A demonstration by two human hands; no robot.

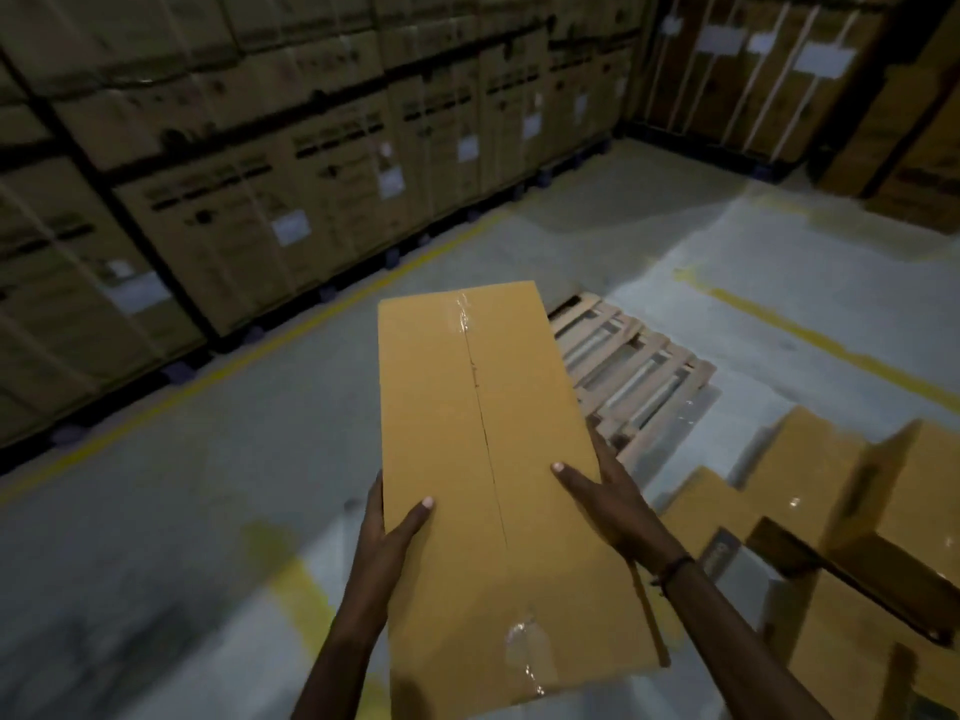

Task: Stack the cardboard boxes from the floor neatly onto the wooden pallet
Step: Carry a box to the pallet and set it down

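I hold a long tan cardboard box (483, 459), sealed with clear tape along its top seam, out in front of me above the floor. My left hand (397, 522) grips its left side with the thumb on top. My right hand (610, 491) grips its right side, thumb on top as well. The wooden pallet (634, 371) lies flat on the floor just beyond and to the right of the box, partly hidden behind it, with nothing on its visible slats. Several more tan boxes (831, 511) lie in a loose heap on the floor at the right.
A wall of large stacked cartons (234, 174) on dark pallets runs along the left and back. More tall cartons (753, 70) stand at the back right. Yellow floor lines (291, 335) mark the lanes on the grey concrete floor (182, 501).
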